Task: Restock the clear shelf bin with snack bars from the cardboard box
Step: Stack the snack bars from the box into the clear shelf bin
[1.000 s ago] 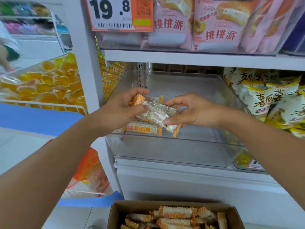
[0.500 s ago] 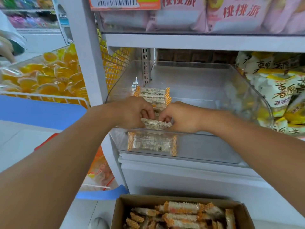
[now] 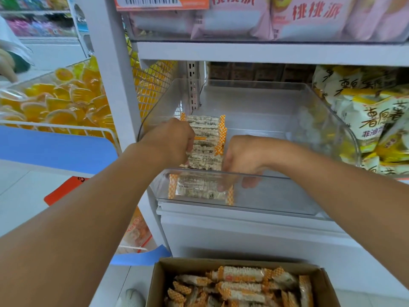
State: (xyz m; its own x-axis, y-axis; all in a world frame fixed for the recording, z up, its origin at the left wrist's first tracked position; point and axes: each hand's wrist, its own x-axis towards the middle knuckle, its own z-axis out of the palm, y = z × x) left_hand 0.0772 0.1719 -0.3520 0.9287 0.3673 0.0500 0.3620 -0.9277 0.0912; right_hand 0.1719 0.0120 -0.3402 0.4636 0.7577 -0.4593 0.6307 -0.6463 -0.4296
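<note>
- A white shop shelf (image 3: 265, 53) is carrying a clear shelf bin (image 3: 276, 191), with pink packets (image 3: 309, 16) sitting above and yellow-and-white bags (image 3: 371, 120) lying to its right.
- The left hand (image 3: 170, 140) is reaching over the bin's left wall, fingers curling onto the row of snack bars (image 3: 207, 142) inside; how tightly it is gripping cannot be told.
- The right hand (image 3: 242, 158) is dipping behind the front wall just right of that row, fingertips (image 3: 223, 186) pressing the nearest bar.
- Below both hands, the cardboard box (image 3: 325, 284) is lying open, holding more bars.
</note>
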